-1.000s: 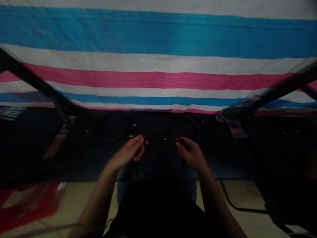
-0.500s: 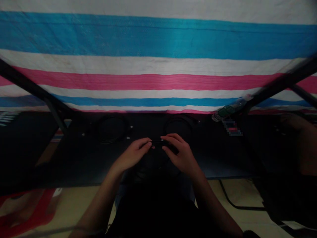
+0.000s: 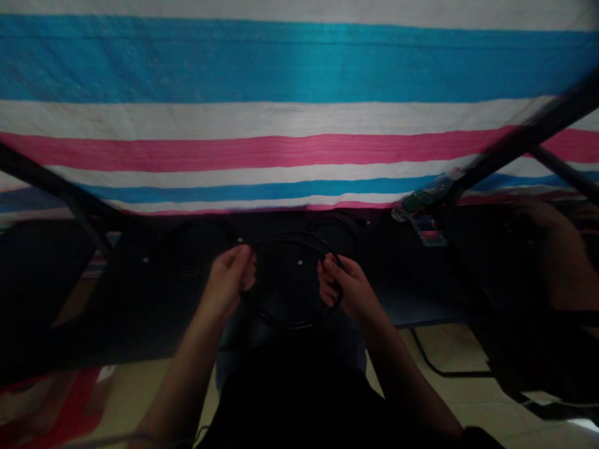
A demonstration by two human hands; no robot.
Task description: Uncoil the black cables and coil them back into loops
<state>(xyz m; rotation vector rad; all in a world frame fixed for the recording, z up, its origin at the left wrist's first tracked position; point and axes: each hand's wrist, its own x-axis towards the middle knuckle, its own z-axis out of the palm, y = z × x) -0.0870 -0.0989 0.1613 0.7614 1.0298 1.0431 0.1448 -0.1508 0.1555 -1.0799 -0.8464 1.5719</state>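
A coiled black cable point(image 3: 294, 324) forms a wide loop in front of me, held from both sides. My left hand point(image 3: 233, 277) is closed around the left side of the coil, thumb on top. On the opposite side my right hand point(image 3: 345, 280) grips the strands, its fingers curled round them. Behind the held loop, a second black cable coil point(image 3: 353, 234) lies on the dark table point(image 3: 384, 274). Another dark coil point(image 3: 196, 224) rests at the back left, hard to make out in the low light. A small pale connector point(image 3: 300, 262) shows inside the held loop.
A striped sheet point(image 3: 299, 68) hangs behind the table between black metal bars point(image 3: 524, 143). At the back right lie a plastic bottle point(image 3: 418, 198) and a blurred-out packet point(image 3: 429, 232). Another person's arm point(image 3: 561, 249) is at far right. Something red point(image 3: 70, 399) is at lower left.
My hands have moved apart and now grip the coil on opposite sides, lifting it into view as an open loop. Earlier they were close together over the cable. The view has shifted slightly.
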